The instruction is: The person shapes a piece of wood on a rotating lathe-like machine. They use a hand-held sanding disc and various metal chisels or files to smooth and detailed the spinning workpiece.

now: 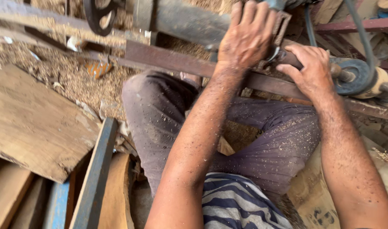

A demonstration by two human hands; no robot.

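From the head camera we saw our left hand (248,37) spread flat, fingers wide, over a rusty metal bracket (282,25) on the grey machine cylinder (183,20), while just beside it our right hand (311,68) curled loosely on the rusty iron bar (172,61), next to a dark belt pulley (351,76).

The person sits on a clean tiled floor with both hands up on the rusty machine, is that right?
Not quite. The head view shows the floor covered in sawdust and wood chips, not clean tiles. The rest holds: the person sits with the left hand and right hand on the rusty machine.
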